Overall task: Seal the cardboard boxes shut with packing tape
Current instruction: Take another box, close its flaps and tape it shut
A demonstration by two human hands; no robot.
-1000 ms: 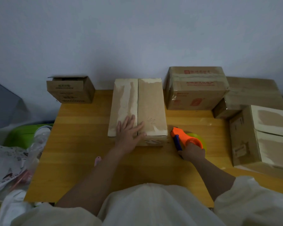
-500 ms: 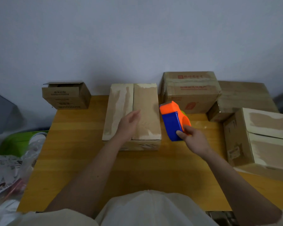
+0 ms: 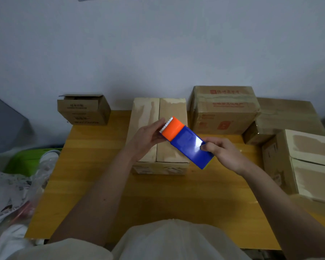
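A cardboard box with its two top flaps closed stands in the middle of the wooden table. Above it I hold an orange and blue tape dispenser, tilted, its toothed blade pointing up and left. My right hand grips the blue body at its lower end. My left hand holds the orange head near the blade, fingers along its side. The tape roll is mostly hidden behind the dispenser body.
A small open box sits at the table's back left corner. A taped box stands at the back right, with more boxes stacked along the right side. Bags and a green tub lie left of the table.
My right hand lifted the dispenser off the table and brought it over the middle box. My left hand left the box top and took hold of the orange head.
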